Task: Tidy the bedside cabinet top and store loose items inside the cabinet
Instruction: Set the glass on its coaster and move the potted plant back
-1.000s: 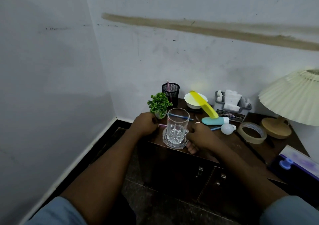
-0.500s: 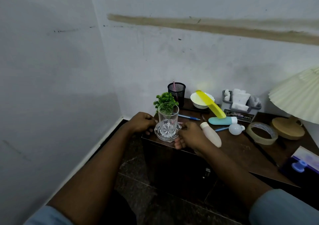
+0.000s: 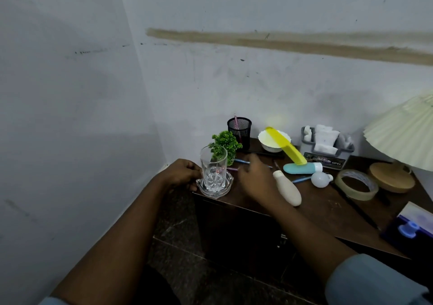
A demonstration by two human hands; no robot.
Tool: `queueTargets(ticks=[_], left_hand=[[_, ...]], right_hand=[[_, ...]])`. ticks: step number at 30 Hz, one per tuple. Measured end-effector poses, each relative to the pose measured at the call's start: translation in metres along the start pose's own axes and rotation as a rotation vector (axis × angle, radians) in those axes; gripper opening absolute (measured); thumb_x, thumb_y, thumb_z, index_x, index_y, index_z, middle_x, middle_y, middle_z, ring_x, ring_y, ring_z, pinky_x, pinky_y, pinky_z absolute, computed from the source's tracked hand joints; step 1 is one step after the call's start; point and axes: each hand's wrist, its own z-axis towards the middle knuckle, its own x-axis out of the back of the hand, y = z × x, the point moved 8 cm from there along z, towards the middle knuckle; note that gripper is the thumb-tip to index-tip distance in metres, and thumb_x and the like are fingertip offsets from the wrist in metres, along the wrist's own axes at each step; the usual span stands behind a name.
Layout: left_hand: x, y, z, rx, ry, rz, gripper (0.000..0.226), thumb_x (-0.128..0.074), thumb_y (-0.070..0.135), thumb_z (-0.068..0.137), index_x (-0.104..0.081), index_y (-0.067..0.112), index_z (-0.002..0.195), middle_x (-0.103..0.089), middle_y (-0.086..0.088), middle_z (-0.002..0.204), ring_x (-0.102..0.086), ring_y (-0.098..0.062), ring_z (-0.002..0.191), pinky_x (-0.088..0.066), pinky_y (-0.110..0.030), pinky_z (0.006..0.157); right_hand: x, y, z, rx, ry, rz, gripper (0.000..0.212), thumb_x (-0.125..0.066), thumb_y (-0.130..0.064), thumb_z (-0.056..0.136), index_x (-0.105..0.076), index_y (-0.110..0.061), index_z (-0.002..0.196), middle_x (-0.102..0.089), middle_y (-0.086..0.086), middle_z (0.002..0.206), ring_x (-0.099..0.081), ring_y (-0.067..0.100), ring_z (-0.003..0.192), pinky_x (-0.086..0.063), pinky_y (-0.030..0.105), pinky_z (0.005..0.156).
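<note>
Steadying left hand [image 3: 180, 176]: your fingers curl at the left rim of the dish [image 3: 216, 191], seemingly pinching it; hold firm so nothing slides.
dish: at the front left corner of the cabinet [image 3: 316, 211] top, close to the edge; safer nudged inward, by my judgement.
glass [image 3: 213, 169]: upright in the dish, apparently empty; likely to tip if you brush it.
right hand [image 3: 255, 180]: blurred, fingers stretched, holding nothing, above the pens [image 3: 241, 161].
bottle [image 3: 288, 191]: lying just right of that hand; leave it for later.
pens: loose and flat, just behind the glass; collecting them appears to be the step in hand. Pinch low and lift clear of the glass.
plant [image 3: 226, 144]: behind the glass; avoid its leaves.
cup [image 3: 239, 129]: mesh, at the wall, one pen inside; a probable home for the pens.
</note>
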Motion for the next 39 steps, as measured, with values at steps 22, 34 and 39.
queueTargets(ticks=[22, 34, 39], left_hand=[[-0.014, 0.162, -0.112, -1.027, 0.849, 0.170, 0.018, -0.058, 0.019, 0.100, -0.070, 0.013, 0.112, -0.067, 0.003, 0.106, -0.062, -0.015, 0.097, -0.051, -0.030, 0.078], [-0.169, 0.169, -0.023, -0.615, 0.217, 0.153, 0.110, -0.082, 0.012, 0.075, -0.015, 0.013, 0.162, -0.038, -0.012, 0.157, -0.037, -0.028, 0.146, -0.039, -0.045, 0.115], [-0.166, 0.158, 0.001, -0.570, 0.262, -0.094, 0.065, -0.079, 0.013, 0.074, -0.050, 0.023, 0.132, -0.065, 0.011, 0.114, -0.065, -0.017, 0.110, -0.053, -0.024, 0.078]], right_hand=[[0.069, -0.002, 0.057, 0.215, 0.362, 0.358, 0.037, -0.065, -0.003, 0.081, -0.058, -0.022, 0.112, -0.064, -0.009, 0.091, -0.056, -0.001, 0.075, -0.040, 0.013, 0.060], [0.157, 0.053, 0.025, 0.163, 0.422, 0.451, 0.037, -0.067, -0.003, 0.084, -0.062, -0.020, 0.116, -0.069, -0.009, 0.105, -0.067, 0.010, 0.098, -0.060, 0.045, 0.086], [0.155, 0.043, 0.022, 0.307, 0.210, 0.603, 0.043, -0.066, -0.019, 0.090, -0.055, -0.033, 0.129, -0.063, 0.002, 0.125, -0.069, 0.020, 0.108, -0.061, 0.043, 0.086]])
